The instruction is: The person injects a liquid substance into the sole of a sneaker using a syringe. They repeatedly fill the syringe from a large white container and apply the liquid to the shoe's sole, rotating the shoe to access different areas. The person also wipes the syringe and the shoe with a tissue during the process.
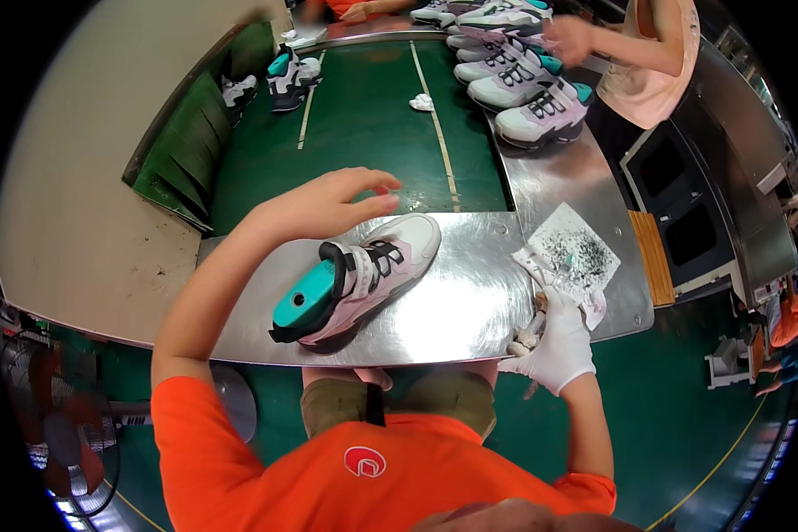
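A white and pale pink sneaker (363,275) with black straps lies on the metal ledge in front of me, toe pointing to the far right. A teal shoe last (306,297) fills its opening. My bare left hand (337,202) hovers just beyond the sneaker, fingers apart and holding nothing. At the ledge's right front edge is my right hand (557,346) in a white glove. Its fingers are curled round something pale and brownish that I cannot make out. Beside it lies a white sheet (576,253) covered in dark specks.
A green conveyor belt (363,133) runs away beyond the ledge, carrying sneakers (291,80) and a white crumpled wad (422,103). Several more sneakers (541,115) stand along the right metal shelf. A co-worker's arm (629,49) reaches over them. A fan (62,430) stands lower left.
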Demonstrator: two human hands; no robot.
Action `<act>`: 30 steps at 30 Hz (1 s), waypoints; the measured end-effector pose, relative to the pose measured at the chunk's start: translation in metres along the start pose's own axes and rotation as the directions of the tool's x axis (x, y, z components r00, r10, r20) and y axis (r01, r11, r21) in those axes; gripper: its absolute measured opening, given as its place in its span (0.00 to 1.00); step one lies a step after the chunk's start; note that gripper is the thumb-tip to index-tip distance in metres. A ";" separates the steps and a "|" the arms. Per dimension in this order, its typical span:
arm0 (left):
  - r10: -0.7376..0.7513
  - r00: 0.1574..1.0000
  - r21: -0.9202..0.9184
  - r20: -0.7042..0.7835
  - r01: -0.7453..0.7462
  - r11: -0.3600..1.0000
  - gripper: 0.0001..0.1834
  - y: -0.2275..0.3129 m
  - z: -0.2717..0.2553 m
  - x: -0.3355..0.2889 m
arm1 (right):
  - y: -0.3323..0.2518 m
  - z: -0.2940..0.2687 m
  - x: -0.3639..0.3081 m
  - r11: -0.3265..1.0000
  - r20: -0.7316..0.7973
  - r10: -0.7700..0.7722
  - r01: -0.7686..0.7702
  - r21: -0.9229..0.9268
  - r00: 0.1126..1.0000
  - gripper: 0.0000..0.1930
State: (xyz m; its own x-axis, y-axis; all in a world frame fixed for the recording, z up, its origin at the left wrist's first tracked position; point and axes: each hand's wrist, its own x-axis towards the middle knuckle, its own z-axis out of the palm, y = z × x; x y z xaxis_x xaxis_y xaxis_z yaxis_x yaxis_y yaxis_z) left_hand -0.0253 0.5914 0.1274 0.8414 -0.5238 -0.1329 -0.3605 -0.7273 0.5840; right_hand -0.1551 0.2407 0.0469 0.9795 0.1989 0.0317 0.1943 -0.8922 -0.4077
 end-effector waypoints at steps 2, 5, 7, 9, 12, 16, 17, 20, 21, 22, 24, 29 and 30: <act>-0.005 1.000 0.087 0.010 0.004 0.996 0.26 -0.007 -0.011 0.005 | 0.003 0.002 -0.001 1.000 -0.007 0.014 -0.014 0.025 1.000 0.49; 0.002 1.000 0.350 -0.020 0.005 0.937 0.24 -0.039 -0.022 0.053 | 0.007 0.011 -0.001 0.996 -0.082 -0.027 0.034 0.084 0.996 0.43; -0.011 1.000 0.544 -0.024 0.022 0.839 0.24 -0.080 -0.020 0.109 | 0.008 0.015 0.003 0.979 -0.131 -0.079 0.102 0.178 0.988 0.37; -0.086 0.996 0.649 -0.032 0.086 0.756 0.25 -0.097 -0.024 0.168 | 0.005 0.012 0.002 0.962 -0.126 -0.045 0.077 0.263 0.991 0.38; -0.011 0.990 0.728 -0.142 0.112 0.677 0.26 -0.128 -0.017 0.249 | 0.013 0.011 -0.002 0.890 -0.126 0.041 0.021 0.455 0.991 0.40; 0.053 0.978 0.652 -0.200 0.092 0.752 0.27 -0.223 0.001 0.323 | 0.027 0.013 -0.003 0.835 0.020 0.132 -0.122 0.536 0.991 0.47; 0.020 0.990 0.546 -0.141 0.061 0.836 0.27 -0.225 0.003 0.345 | 0.026 0.010 -0.004 0.839 0.057 0.171 -0.175 0.516 0.984 0.48; 0.076 0.974 0.498 -0.212 0.040 0.866 0.19 -0.194 0.014 0.326 | 0.034 0.015 -0.005 0.837 -0.070 0.101 -0.047 0.545 0.992 0.50; 0.098 0.975 0.493 -0.200 0.014 0.870 0.18 -0.171 0.017 0.308 | 0.036 0.015 -0.008 0.821 -0.074 0.102 -0.042 0.570 0.992 0.51; 0.182 0.974 0.411 -0.137 -0.111 0.905 0.17 -0.142 0.022 0.293 | 0.040 0.014 -0.008 0.793 -0.055 0.089 -0.037 0.608 0.995 0.51; 0.303 0.948 0.268 0.098 -0.319 0.909 0.18 -0.052 0.038 0.271 | 0.043 0.009 -0.004 0.738 -0.013 0.108 -0.072 0.671 0.994 0.50; 0.626 0.765 0.055 0.152 -0.639 0.767 0.26 0.075 0.088 0.288 | 0.031 -0.002 -0.009 0.769 0.039 0.151 -0.142 0.623 0.988 0.51; 0.659 0.736 0.176 0.158 -0.677 0.714 0.28 0.083 0.098 0.286 | 0.032 0.001 -0.010 0.728 -0.021 0.073 -0.039 0.685 0.997 0.52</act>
State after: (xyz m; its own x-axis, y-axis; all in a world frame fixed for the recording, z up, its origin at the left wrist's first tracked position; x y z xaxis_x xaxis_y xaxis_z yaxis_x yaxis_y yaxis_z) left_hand 0.1457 0.3381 0.0590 0.3178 -0.9345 0.1603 -0.8983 -0.2427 0.3663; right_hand -0.1585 0.2105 0.0323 0.9919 0.1252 0.0208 0.0672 -0.3793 -0.9228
